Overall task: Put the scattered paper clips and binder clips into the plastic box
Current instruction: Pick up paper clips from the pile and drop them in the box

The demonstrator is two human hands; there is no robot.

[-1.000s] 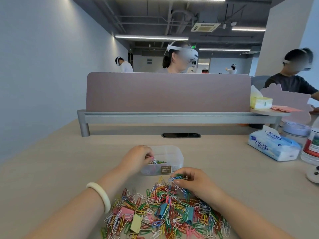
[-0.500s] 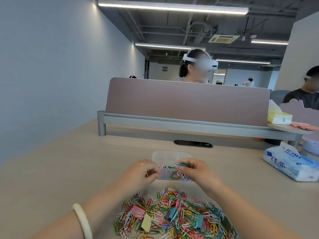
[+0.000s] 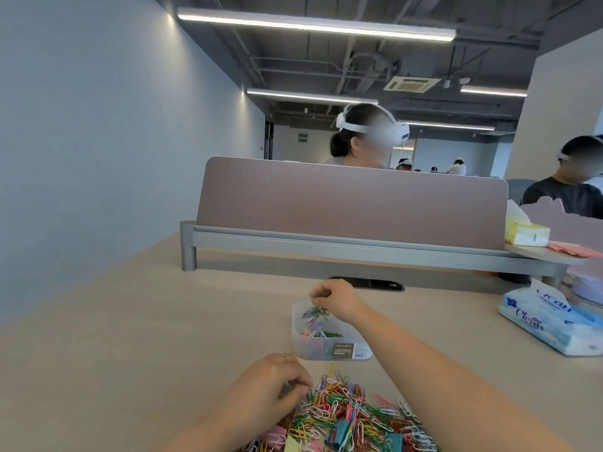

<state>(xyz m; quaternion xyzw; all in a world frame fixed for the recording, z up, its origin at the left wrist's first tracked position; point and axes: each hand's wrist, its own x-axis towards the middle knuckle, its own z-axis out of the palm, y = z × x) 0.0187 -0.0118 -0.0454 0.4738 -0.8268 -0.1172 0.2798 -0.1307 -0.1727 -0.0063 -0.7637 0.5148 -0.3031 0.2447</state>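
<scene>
The clear plastic box [image 3: 329, 337] sits on the tan table [image 3: 130, 337], just beyond the heap of clips, with a dark label on its near wall. A small tangle of coloured paper clips already lies inside it. More paper clips [image 3: 316, 313], green and purple among them, hang in a bunch over the box's far left corner, pinched between the fingertips of the right hand [image 3: 336, 298]; its grip is narrow and closed on that bunch, the forearm crossing above the box's right side.

Nearer the camera lies the scattered pile of paper clips [image 3: 352, 409], in red, green, yellow, pink and white, reaching to the bottom edge. Among them are several binder clips [image 3: 341, 430], blue, pink and yellowish. The left hand [image 3: 270, 386] rests at the pile's left edge, a ring on one finger, fingers curled down into the clips; whether its grip actually holds any cannot be told.

To the right, well apart from the box, a blue and white tissue pack [image 3: 548, 321] lies on the table. Behind everything stands a mauve divider panel [image 3: 352, 203] on a grey rail.
</scene>
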